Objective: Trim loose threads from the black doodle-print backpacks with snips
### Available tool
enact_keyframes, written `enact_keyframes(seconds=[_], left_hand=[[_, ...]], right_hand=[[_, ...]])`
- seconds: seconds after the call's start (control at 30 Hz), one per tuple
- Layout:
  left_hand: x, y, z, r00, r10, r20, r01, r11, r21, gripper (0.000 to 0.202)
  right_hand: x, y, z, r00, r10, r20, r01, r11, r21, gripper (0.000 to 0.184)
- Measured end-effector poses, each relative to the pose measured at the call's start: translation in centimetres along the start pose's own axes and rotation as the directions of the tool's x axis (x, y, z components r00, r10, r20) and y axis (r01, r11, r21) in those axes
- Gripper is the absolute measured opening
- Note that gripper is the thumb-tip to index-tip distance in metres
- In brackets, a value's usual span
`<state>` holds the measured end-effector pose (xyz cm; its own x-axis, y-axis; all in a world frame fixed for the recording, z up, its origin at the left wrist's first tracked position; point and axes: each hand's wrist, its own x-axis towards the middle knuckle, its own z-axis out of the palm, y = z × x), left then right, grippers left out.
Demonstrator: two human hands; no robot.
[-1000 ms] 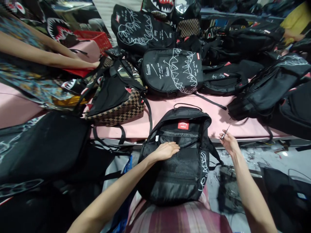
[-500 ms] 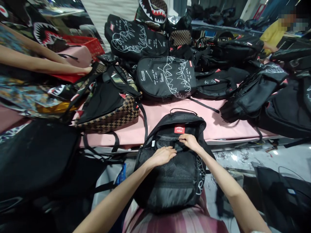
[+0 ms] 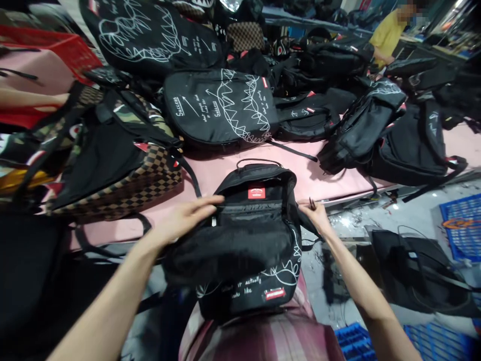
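A black backpack (image 3: pixel 240 245) with white scribbled drawings sits upright on my lap against the table edge. Its top gapes toward me, showing a red label (image 3: pixel 256 191) inside, and its front panel hangs folded down. At the left rim of the opening is my left hand (image 3: pixel 190 214), fingers stretched out and nothing seen in them. My right hand (image 3: pixel 316 215) is beside the bag's right side, fingers pinched. A small dark thing shows at the fingertips, too small to name.
Black backpacks with white drawings (image 3: pixel 221 113) lie across the pink table (image 3: pixel 206 173). A checkered camouflage backpack (image 3: pixel 143 175) stands at left, near another person's arm (image 3: pixel 33 105) and a red crate (image 3: pixel 56 45). Blue crates (image 3: pixel 462 225) are on the floor at right. A person in yellow (image 3: pixel 387 37) is farther back.
Both hands have moved apart from the inner pocket to the two sides of the bag. The front panel has folded down, showing its printed outside. The view has shifted right.
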<state>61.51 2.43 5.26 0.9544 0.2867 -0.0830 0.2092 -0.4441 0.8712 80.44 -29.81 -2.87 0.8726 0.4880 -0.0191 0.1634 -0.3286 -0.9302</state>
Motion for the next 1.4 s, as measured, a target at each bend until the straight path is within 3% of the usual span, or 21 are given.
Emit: enact_keyframes(seconds=[0.03, 0.07, 0.13, 0.17, 0.2, 0.23, 0.27, 0.3, 0.37, 0.43, 0.5, 0.6, 0.7, 0.83, 0.93, 1.0, 1.1, 1.17, 1.23, 1.3, 1.4], left_hand=[[-0.1, 0.8, -1.4, 0.976, -0.024, -0.217, 0.008, 0.997, -0.075, 0.041], [-0.2, 1.5, -2.2, 0.897, -0.040, -0.439, -0.013, 0.993, -0.117, 0.040], [-0.2, 2.9, -2.1, 0.626, 0.029, -0.779, -0.095, 0.995, -0.039, 0.034], [-0.2, 3.4, -1.0, 0.506, 0.140, -0.851, -0.126, 0.988, 0.087, 0.030], [-0.2, 3.9, 0.5, 0.446, 0.292, -0.846, -0.161, 0.956, 0.245, 0.024], [-0.2, 4.2, 2.6, 0.453, 0.451, -0.769, -0.212, 0.892, 0.398, 0.020], [-0.1, 4.3, 5.0, 0.500, 0.588, -0.635, -0.285, 0.805, 0.521, 0.016], [0.0, 4.3, 7.6, 0.581, 0.675, -0.455, -0.373, 0.717, 0.588, 0.016], [0.7, 4.0, 12.9, 0.768, 0.632, -0.105, -0.453, 0.651, 0.609, 0.019], [1.9, 3.6, 17.4, 0.869, 0.488, 0.077, -0.420, 0.648, 0.636, 0.023], [3.3, 3.3, 20.5, 0.904, 0.390, 0.177, -0.402, 0.627, 0.667, 0.024], [5.1, 3.5, 22.2, 0.882, 0.379, 0.279, -0.459, 0.561, 0.689, 0.013], [5.9, 3.8, 22.1, 0.844, 0.414, 0.341, -0.527, 0.524, 0.669, 0.012], [6.3, 5.0, 21.2, 0.837, 0.469, 0.283, -0.527, 0.552, 0.646, 0.023], [8.4, 7.6, 19.9, 0.796, 0.555, 0.242, -0.554, 0.505, 0.662, 0.027], [11.2, 10.1, 18.1, 0.825, 0.547, 0.142, -0.486, 0.559, 0.672, 0.026], [16.2, 12.8, 13.5, 0.932, 0.305, -0.195, -0.177, 0.853, 0.491, 0.023], [18.5, 12.9, 9.7, 0.932, 0.151, -0.328, -0.018, 0.927, 0.375, 0.024], [18.7, 11.0, 6.2, 0.902, -0.018, -0.431, 0.140, 0.957, 0.253, 0.024], [16.9, 7.7, 3.8, 0.835, -0.231, -0.500, 0.302, 0.951, 0.064, 0.024], [12.1, 2.0, 3.1, 0.710, -0.545, -0.446, 0.456, 0.839, -0.298, 0.023]], right_hand=[[-1.6, 1.5, 0.2, 1.000, 0.019, 0.011, -0.019, 1.000, -0.014, 0.032], [-3.0, 2.9, 0.6, 1.000, 0.026, 0.014, -0.025, 0.999, -0.032, 0.033], [-4.5, 4.8, 2.0, 1.000, 0.019, -0.023, -0.021, 0.996, -0.088, 0.032], [-4.8, 5.4, 2.8, 0.998, 0.014, -0.055, -0.020, 0.993, -0.114, 0.029], [-4.7, 5.7, 3.5, 0.996, 0.010, -0.086, -0.021, 0.991, -0.131, 0.025], [-4.5, 5.8, 3.9, 0.994, 0.007, -0.111, -0.022, 0.990, -0.136, 0.021], [-4.2, 5.7, 4.3, 0.992, 0.005, -0.125, -0.021, 0.992, -0.126, 0.019], [-3.9, 5.6, 4.4, 0.991, 0.000, -0.133, -0.015, 0.994, -0.112, 0.018], [-3.5, 4.9, 4.2, 0.988, -0.021, -0.152, 0.007, 0.996, -0.090, 0.018], [-3.4, 4.1, 3.8, 0.982, -0.072, -0.177, 0.058, 0.995, -0.079, 0.019], [-3.5, 3.1, 3.4, 0.970, -0.155, -0.186, 0.145, 0.987, -0.066, 0.021], [-3.6, 2.3, 3.0, 0.945, -0.247, -0.213, 0.248, 0.969, -0.024, 0.021], [-3.7, 2.7, 2.8, 0.943, -0.205, -0.263, 0.226, 0.973, 0.051, 0.017], [-4.3, 3.8, 2.7, 0.969, -0.119, -0.217, 0.141, 0.986, 0.087, 0.014], [-5.6, 3.4, 3.2, 0.965, -0.155, -0.210, 0.166, 0.986, 0.034, 0.015], [-6.6, 2.5, 3.5, 0.952, -0.178, -0.251, 0.191, 0.981, 0.028, 0.013], [-7.9, 1.2, 3.3, 0.946, -0.181, -0.269, 0.207, 0.976, 0.073, 0.014], [-8.4, 0.9, 2.6, 0.951, -0.155, -0.269, 0.194, 0.973, 0.126, 0.018], [-8.7, 1.3, 1.7, 0.956, -0.117, -0.271, 0.173, 0.966, 0.193, 0.021], [-8.8, 2.3, 1.1, 0.958, -0.068, -0.280, 0.145, 0.954, 0.264, 0.022], [-8.3, 4.4, 1.2, 0.945, 0.080, -0.317, 0.034, 0.940, 0.338, 0.023]])
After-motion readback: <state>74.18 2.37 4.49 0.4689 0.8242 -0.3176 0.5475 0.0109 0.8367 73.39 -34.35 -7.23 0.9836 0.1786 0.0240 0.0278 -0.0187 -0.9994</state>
